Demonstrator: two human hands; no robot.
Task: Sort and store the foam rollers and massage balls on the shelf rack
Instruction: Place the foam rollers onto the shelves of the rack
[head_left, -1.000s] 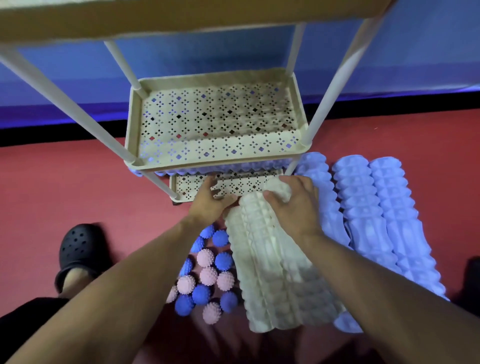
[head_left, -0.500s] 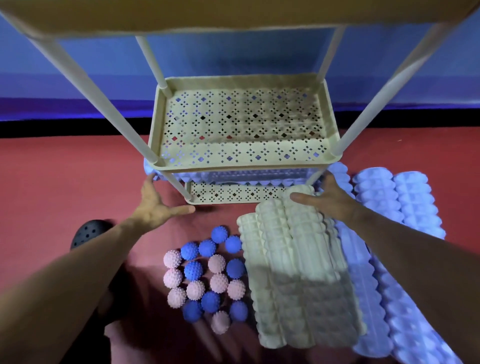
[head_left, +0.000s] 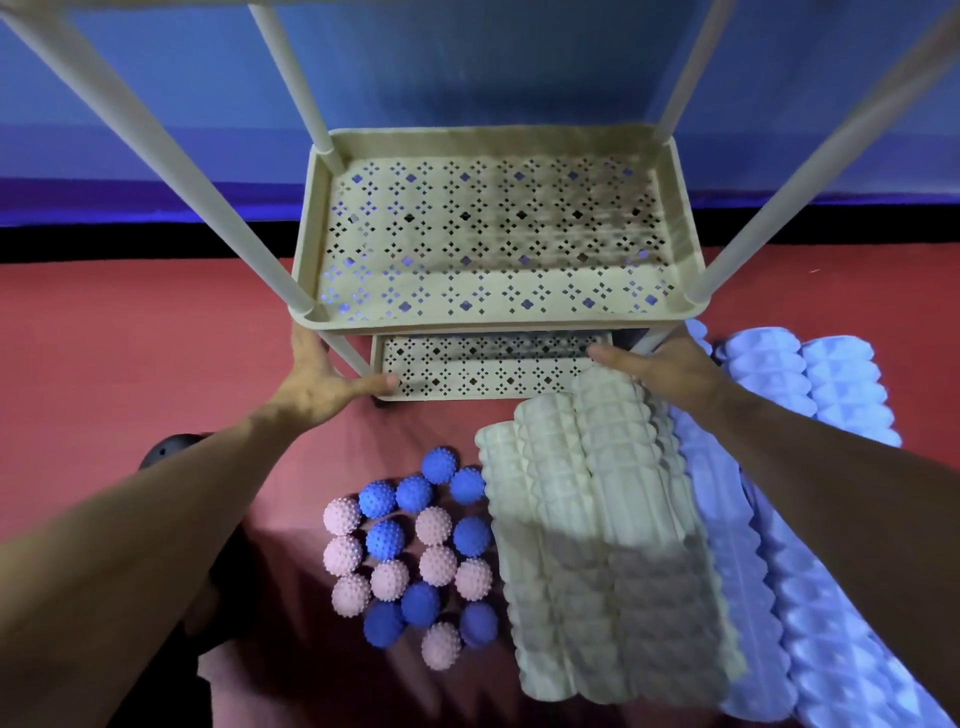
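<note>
The cream foam rollers (head_left: 597, 551) lie side by side on the red floor (head_left: 130, 353), their far ends just in front of the lowest shelf (head_left: 483, 371) of the shelf rack (head_left: 493, 312). I count three of them for sure; they are ridged and bumpy cylinders. To their right lie the pale blue foam rollers (head_left: 810, 519), with the same ridged form, reaching to the right edge of my view.

To the left of the cream rollers, the massage balls (head_left: 410, 556) sit in a close group on the floor, some blue and some pink, all round with small spikes.

My right hand (head_left: 670, 369) rests with straight fingers at the far end of the cream rollers, beside the front right leg of the rack; it grasps nothing. My left hand (head_left: 317, 384) is spread flat at the front left leg, the thumb touching the front left corner of the lowest shelf, and also holds nothing.

The middle shelf (head_left: 488, 244) is a beige plastic tray with a raised rim and a pattern of small diamond holes. Its surface is free. The rack has round pale poles (head_left: 156, 150). Behind the rack is a blue wall (head_left: 493, 62) with a black strip at the floor.
</note>
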